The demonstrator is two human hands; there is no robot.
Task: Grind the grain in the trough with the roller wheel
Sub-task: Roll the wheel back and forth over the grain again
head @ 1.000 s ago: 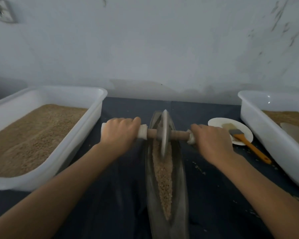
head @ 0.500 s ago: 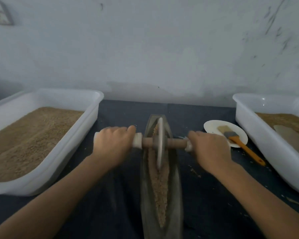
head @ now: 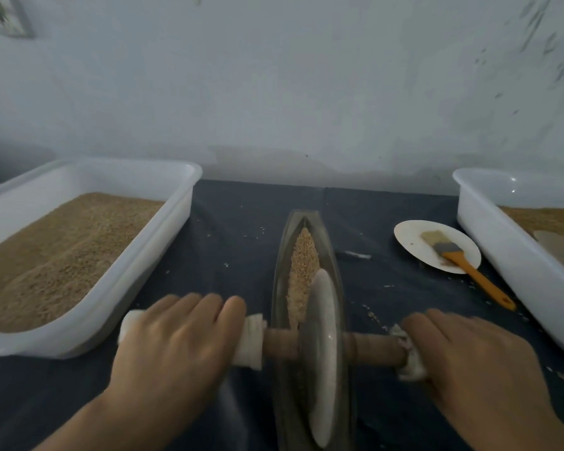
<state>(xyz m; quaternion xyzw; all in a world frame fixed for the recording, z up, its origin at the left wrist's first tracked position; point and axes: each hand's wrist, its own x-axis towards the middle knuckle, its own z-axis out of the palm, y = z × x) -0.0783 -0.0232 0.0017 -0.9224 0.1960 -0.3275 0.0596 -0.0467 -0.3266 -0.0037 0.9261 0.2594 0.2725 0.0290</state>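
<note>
Grain (head: 302, 268) fills trough (head: 282, 255); both tubs (head: 163, 242) hold grain.

On my left I see a white tub (head: 176, 203) full of tan grain on the dark surface (head: 235, 229). On my right a plate (head: 411, 239) carries an orange-handled brush (head: 463, 265), beside a second tub (head: 489, 236).

A scuffed pale wall (head: 306, 76) rises behind a table draped in dark cloth (head: 235, 229).
</note>
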